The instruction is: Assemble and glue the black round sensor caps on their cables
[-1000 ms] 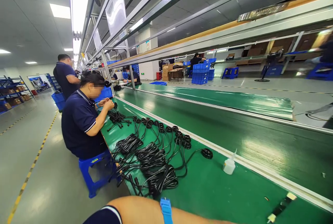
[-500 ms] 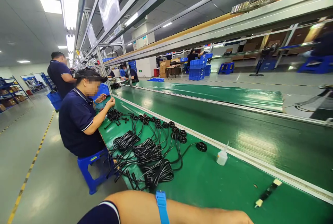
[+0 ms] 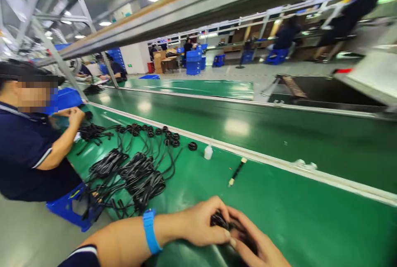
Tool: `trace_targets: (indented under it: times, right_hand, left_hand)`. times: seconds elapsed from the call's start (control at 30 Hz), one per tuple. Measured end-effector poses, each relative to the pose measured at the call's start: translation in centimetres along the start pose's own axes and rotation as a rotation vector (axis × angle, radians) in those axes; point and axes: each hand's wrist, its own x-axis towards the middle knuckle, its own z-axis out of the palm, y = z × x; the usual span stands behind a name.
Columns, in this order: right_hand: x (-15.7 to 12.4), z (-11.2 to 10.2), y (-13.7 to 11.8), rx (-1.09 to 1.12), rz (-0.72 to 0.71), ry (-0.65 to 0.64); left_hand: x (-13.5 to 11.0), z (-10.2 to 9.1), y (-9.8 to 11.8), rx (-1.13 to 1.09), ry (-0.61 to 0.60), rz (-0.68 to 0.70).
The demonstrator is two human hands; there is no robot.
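Note:
My left hand (image 3: 206,222), with a blue band on its wrist, is closed round a black cable (image 3: 219,219) near the front edge of the green bench. Pressed close to it, my right hand (image 3: 252,238) grips the same black piece, fingertips meeting the left thumb. Much of the cable is hidden by my fingers. Beyond my hands lie a dark rod with pale ends (image 3: 237,172) and a small white squeeze bottle (image 3: 208,152). Several coiled black cables (image 3: 145,180) with round black ends are heaped to the left.
A co-worker (image 3: 27,143) sits at the bench on the left, hands raised over more cables. A white rail (image 3: 263,155) separates the green bench top (image 3: 294,213) from a green conveyor belt (image 3: 325,143). A metal beam (image 3: 155,23) crosses overhead.
The view has swung to the right and down. Both my hands now show, together on the black cable; before, only my left forearm and part of that hand were visible.

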Motion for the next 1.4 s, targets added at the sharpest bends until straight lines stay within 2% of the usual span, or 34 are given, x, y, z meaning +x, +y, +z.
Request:
trace_targets:
  times: [0.1,0.23,0.33,0.57,0.77,0.87,1.0,1.1,1.17,1.23,1.4]
  right_hand:
    - [-0.6,0.4,-2.6,-0.032,0.021,-0.015]
    - [-1.2,0.9,-3.9,-0.046,-0.007,0.104]
    - [-1.5,1.0,-4.2,-0.106,-0.069,0.149]
    - [-1.6,1.4,-4.1,-0.105,-0.084,0.214]
    - [-1.7,1.8,-3.8,-0.121,-0.107,0.206]
    - [-1.8,2.0,-3.8,-0.153,-0.126,0.193]
    - [-1.7,1.9,-4.0,-0.212,-0.178,0.163]
    - [-1.4,0.8,-3.8,-0.314,-0.179,0.242]
    - [-1.0,-0.4,-3.6,-0.467,-0.125,0.338]
    - [-0.5,-1.4,-3.7,-0.66,-0.07,0.37]
    - [2.7,-2.6,-4.6,-0.994,-0.088,0.237]
  left_hand:
    - [-0.3,-0.4,1.0,-0.068,0.032,-0.027]
    - [-0.5,-0.5,1.2,-0.213,0.041,-0.148]
    - [-0.4,-0.5,1.0,-0.372,0.052,-0.231]
    - [-0.4,-0.5,1.2,-0.651,0.101,-0.289]
    - [-0.7,-0.6,1.9,-0.79,0.085,-0.292]
    - [-0.7,-0.5,1.7,-0.733,0.096,-0.297]
    - [-0.6,-0.3,1.3,-0.534,0.121,-0.291]
    - [-0.8,-0.3,1.3,-0.358,0.12,-0.227]
    - [-0.9,-0.4,1.4,-0.249,0.098,-0.18]
    - [-1.1,-0.4,1.3,-0.173,0.065,-0.162]
    - [-1.0,-0.5,0.6,-0.126,0.053,-0.142]
